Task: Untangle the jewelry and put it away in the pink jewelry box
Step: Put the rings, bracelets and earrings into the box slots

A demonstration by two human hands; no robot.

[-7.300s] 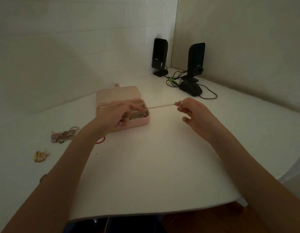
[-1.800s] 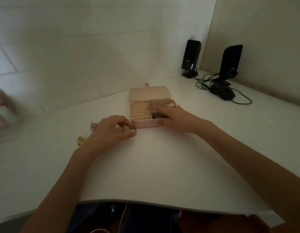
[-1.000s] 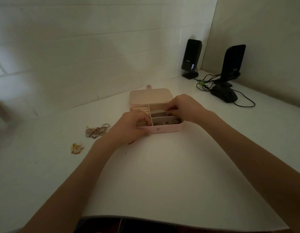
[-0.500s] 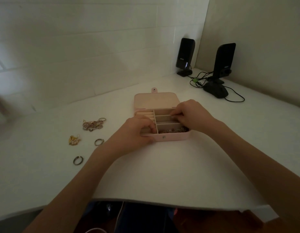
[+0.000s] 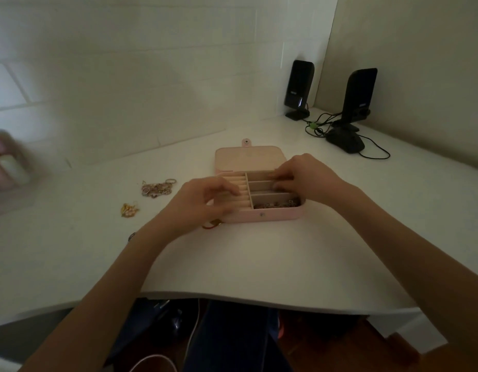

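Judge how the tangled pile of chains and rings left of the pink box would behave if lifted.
The tangled jewelry pile looks like thin chains and rings knotted together, so it would probably hang limp and lift as one clump. It seems small and light on the white table. A ring at its edge might swing or slip loose.

Walls: white tile [image 5: 125, 76] ahead of me, beige wall [image 5: 420, 63] right.
Desk: my white tabletop [image 5: 259, 259], curved near edge.
Floor: reddish wood [image 5: 353, 345].
Light: dim.
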